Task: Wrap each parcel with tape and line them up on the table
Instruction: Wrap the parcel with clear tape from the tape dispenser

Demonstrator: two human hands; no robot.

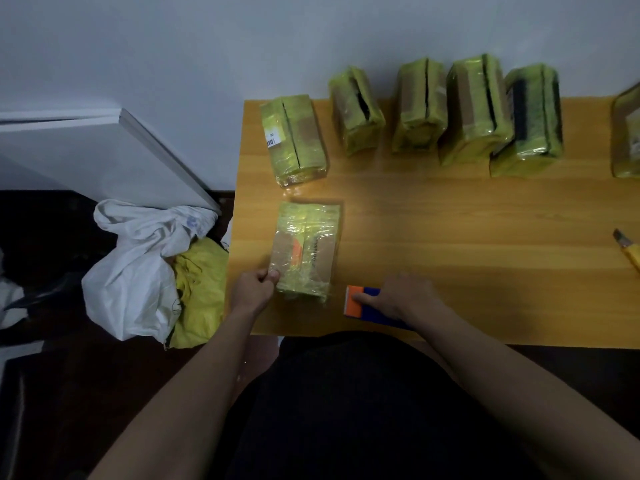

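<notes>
A cardboard parcel [306, 249] partly wrapped in yellow-green tape lies flat near the table's front left corner. My left hand [255, 289] pinches its near left corner. My right hand [398, 296] rests just right of the parcel, closed over an orange and blue tape dispenser [358, 299] lying on the table. Several parcels fully wrapped in yellow-green tape stand in a row along the back edge, from one at the left [294, 138] to one [530, 121] further right. Another wrapped parcel [628, 133] is cut off by the right border.
The wooden table [450, 237] has a yellow utility knife [628, 252] at its right edge. On the dark floor to the left sit a white bag [138, 268] and a yellow bag [201, 289]. A white board [104, 157] leans against the wall.
</notes>
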